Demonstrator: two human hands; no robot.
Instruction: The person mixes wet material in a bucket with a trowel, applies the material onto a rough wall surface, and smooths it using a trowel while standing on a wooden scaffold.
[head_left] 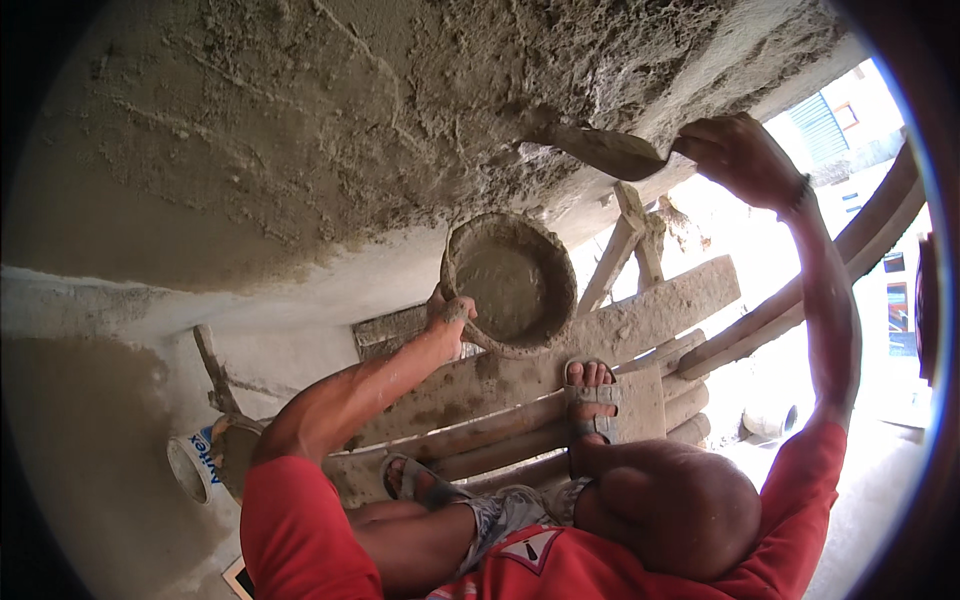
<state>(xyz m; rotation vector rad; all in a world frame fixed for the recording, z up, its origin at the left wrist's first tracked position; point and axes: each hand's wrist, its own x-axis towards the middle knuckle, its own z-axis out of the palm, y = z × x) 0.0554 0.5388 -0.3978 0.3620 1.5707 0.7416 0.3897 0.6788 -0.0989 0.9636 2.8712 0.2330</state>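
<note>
My left hand grips the rim of a round, mortar-crusted bucket, its fingers closed at the near left side. Wet grey mortar lies inside it. Up at the right, my raised right hand is closed around the handle of a trowel. The trowel's blade lies close against the rough plastered wall, with mortar on it; whether it presses on the surface I cannot tell. The handle itself is mostly hidden by my fingers.
My sandaled feet rest on a scaffold of wooden planks and poles. A curved wooden beam crosses at the right, beside bright open space and buildings. A white tub is at the lower left, near an upright stick.
</note>
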